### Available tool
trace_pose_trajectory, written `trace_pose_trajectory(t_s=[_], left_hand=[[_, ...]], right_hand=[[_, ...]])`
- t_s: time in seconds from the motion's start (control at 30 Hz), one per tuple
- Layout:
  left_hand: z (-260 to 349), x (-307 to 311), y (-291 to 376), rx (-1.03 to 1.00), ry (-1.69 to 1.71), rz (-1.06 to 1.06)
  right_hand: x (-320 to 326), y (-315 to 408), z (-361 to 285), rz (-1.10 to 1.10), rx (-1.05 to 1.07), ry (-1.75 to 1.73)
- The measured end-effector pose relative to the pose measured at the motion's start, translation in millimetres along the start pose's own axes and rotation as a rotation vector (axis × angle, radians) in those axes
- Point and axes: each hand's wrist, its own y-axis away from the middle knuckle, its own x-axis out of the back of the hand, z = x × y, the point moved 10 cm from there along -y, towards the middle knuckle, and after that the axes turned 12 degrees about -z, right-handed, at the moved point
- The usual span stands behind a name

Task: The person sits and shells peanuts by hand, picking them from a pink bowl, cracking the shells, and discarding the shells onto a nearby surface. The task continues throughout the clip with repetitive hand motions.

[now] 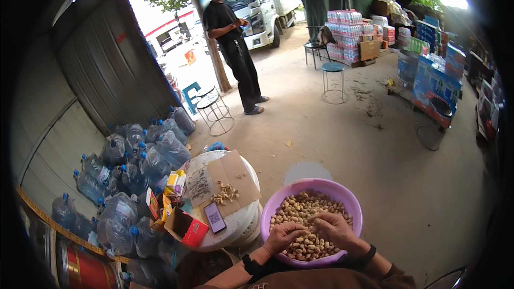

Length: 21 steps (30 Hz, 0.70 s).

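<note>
A purple plastic basin (356,208) full of unshelled peanuts (297,208) stands right before me, against my front. My left hand (284,236) is over the near left part of the peanuts, with thumb and fingertips drawn together; whether it holds a peanut cannot be made out. Close beside it, my right hand (330,228) has its fingers bent over the peanuts, and its fingertips seem to pinch something small, too blurred to name. Both wrists bear black bands. Left of the basin, a pile of peanut shells (225,194) lies on flattened cardboard (241,180).
The round white table (237,233) also holds a phone (215,217) and an open red box (194,233). Large water bottles (120,212) in plastic bags crowd the left wall. A person (233,44) stands ahead near stools (333,68). Stacked drink packs (345,36) and cartons (437,84) are at right.
</note>
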Motion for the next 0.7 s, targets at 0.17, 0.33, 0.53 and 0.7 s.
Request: trace_pose_trajectory(t_s=[0.17,0.33,0.53,0.7], left_hand=[[2.5,-1.8,0.0,-0.059,0.087,0.018],[5.9,-10.2,-3.9,-0.115,-0.016,-0.020],[13.1,-10.1,-6.4,-0.143,0.007,0.018],[17.0,-11.9,-7.8,-0.142,0.072,0.054]], right_hand=[[19.4,7.1,83.2,0.092,-0.240,-0.085],[17.5,7.7,73.2,0.054,-0.191,-0.014],[17.4,8.4,73.3,0.017,-0.154,-0.154],[14.9,5.0,71.3,0.039,-0.064,-0.357]])
